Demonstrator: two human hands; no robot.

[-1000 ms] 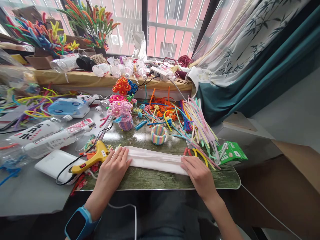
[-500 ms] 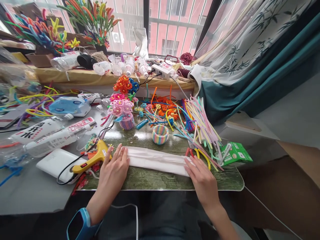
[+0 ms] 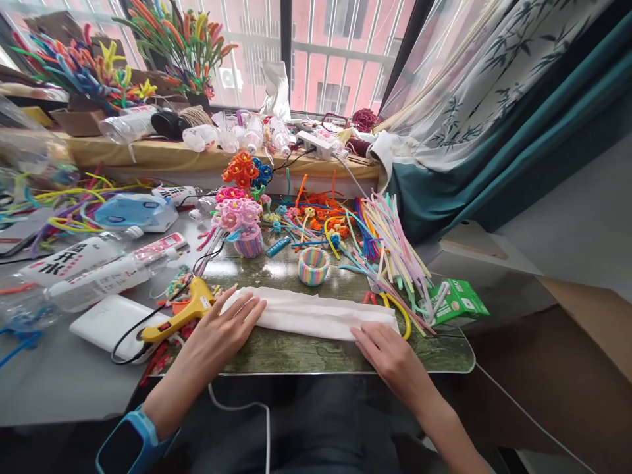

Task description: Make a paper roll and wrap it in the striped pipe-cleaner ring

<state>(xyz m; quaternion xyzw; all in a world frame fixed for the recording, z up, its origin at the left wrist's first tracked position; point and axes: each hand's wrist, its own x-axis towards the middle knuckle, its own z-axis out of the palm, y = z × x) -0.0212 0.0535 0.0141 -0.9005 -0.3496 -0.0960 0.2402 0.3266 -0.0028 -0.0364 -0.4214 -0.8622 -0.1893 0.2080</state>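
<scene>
Plainly, in the head view a folded white strip (image 3: 306, 316) of soft, thin material lies flat across the green tabletop (image 3: 296, 361), in the lower middle of the frame, long from side to side and a little rumpled along its upper side. On its left end rests the left hand (image 3: 230, 328), unclenched, fingers stretched out and slightly parted, pressing from above; a blue watch (image 3: 132, 441) sits on that wrist at the lower left. At the strip's lower edge, toward its right end, the right hand (image 3: 388, 350) lays its fingertips, and whether it pinches the layer or only touches it I cannot tell. Just left of the left hand lies a yellow glue gun (image 3: 184, 318), with a white box-shaped device (image 3: 101, 324) farther left. A yellow curved handle (image 3: 406, 319) shows by the strip's right end. Above the strip, near mid-frame, stands a striped open cup (image 3: 313, 271); to its upper right spreads a bundle of pastel stems (image 3: 395, 243), with a green packet (image 3: 461, 299) below it, toward the right
</scene>
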